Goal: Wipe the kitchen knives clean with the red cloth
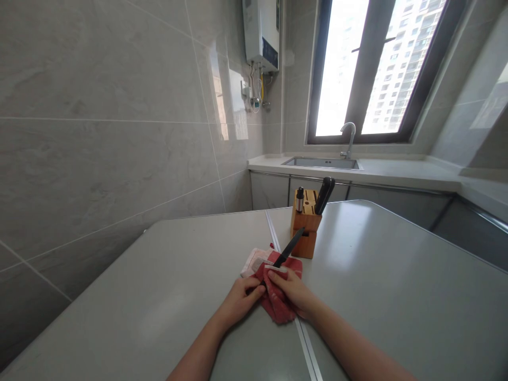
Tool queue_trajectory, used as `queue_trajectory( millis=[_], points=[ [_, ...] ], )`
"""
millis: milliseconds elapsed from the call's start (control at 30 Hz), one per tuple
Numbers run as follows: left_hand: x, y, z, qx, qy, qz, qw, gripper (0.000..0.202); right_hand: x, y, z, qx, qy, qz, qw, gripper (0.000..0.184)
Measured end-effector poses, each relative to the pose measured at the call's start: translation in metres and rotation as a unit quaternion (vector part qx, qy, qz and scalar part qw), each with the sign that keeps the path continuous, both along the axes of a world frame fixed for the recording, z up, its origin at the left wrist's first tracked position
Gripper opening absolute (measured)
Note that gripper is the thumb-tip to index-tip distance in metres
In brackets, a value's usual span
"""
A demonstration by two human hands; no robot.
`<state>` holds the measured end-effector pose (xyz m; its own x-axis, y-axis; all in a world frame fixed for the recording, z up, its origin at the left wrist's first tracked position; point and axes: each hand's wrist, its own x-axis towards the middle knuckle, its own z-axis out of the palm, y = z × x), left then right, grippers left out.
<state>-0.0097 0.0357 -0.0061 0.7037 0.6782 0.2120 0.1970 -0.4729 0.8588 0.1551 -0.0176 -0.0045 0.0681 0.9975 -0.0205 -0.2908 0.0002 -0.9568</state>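
Hands at a kitchen table: left hand (240, 302) closed in a narrow grip around the dark handle of a black-bladed kitchen knife (288, 248), right hand (289, 290) pinching a red cloth (275, 299) against the base of the blade. Knife lies tilted up off the table, its tip pointing away from the person and just short of a bamboo knife block (305, 227). Pale paper or packaging (254, 262) lies partly under the cloth on the grey table (166, 275), with a metal strip (305, 344) set into the tabletop beneath the hands. Block holds two more handles. Beyond, a steel sink (320, 163) and gooseneck faucet (349, 138) sit below a window (377, 69); a water heater (260, 34) hangs on the grey tile wall (99, 106). Any lettering is too small to read.
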Motion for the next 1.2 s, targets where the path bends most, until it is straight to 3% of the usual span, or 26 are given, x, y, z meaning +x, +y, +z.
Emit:
queue_trajectory(
  millis=[267, 500, 767, 1200],
  points=[
    [-0.0009, 0.0002, -0.0004, -0.003, 0.006, -0.001, 1.0, 0.043, -0.0024, 0.0011, 0.0005, -0.002, 0.055, 0.025, 0.998, 0.037],
    [-0.0011, 0.0013, -0.0011, -0.011, -0.001, -0.017, 1.0, 0.042, -0.0009, 0.0001, -0.001, 0.023, -0.003, 0.007, 1.0, 0.032],
    [-0.0008, 0.0021, -0.0055, -0.012, -0.001, -0.003, 1.0, 0.047, 0.0006, -0.0014, 0.0004, 0.033, -0.034, 0.016, 0.999, 0.042],
    [-0.0006, 0.0045, -0.007, -0.015, -0.021, -0.02, 0.999, 0.041, -0.0009, -0.0014, 0.0008, 0.01, -0.005, -0.006, 1.0, 0.04]
  ],
)
